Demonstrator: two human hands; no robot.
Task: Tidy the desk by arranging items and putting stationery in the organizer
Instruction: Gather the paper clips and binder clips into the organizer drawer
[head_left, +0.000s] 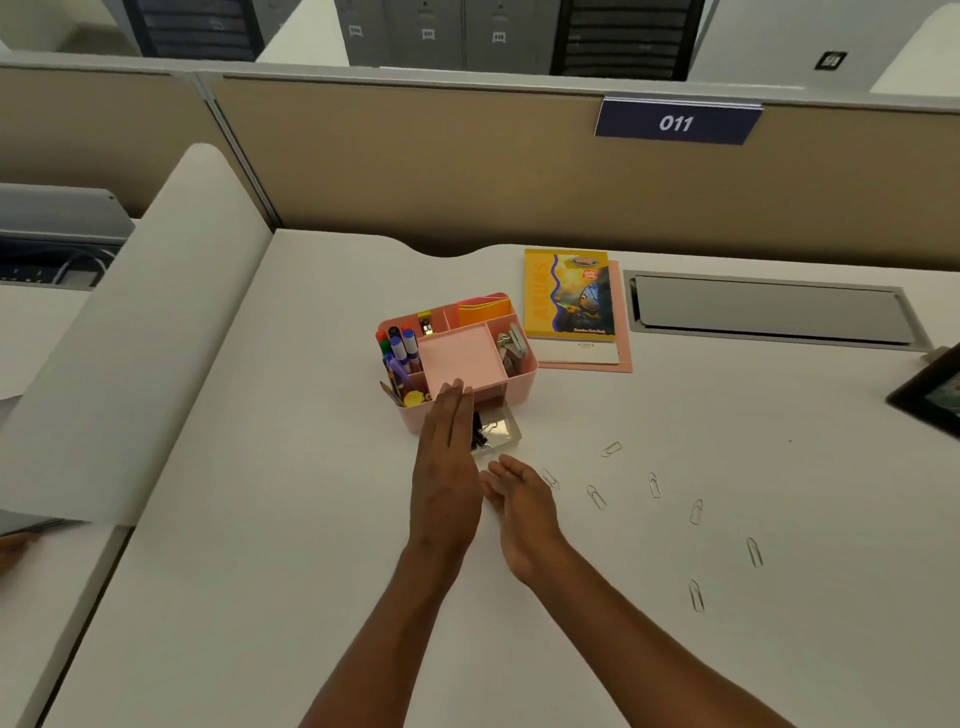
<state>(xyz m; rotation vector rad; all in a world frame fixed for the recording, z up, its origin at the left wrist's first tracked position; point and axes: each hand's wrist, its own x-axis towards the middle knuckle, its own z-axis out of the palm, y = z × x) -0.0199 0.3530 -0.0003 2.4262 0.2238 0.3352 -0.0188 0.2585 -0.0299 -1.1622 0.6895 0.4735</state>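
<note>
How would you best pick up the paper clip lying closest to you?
Probably from straight above, pinching the paper clip across its two long sides with fingertips. It lies flat on the desk, thin and narrow, with nothing touching it, so both sides are free.

One wide-angle camera, worn on the person's head, looks forward and steeply down from the near side of the flat white desk (260, 519), facing the tan fabric partition (415, 171) along its far edge. It sits close: the pink plastic compartmented organizer (522, 382) lies near centre frame, and straight edges bow outward
</note>
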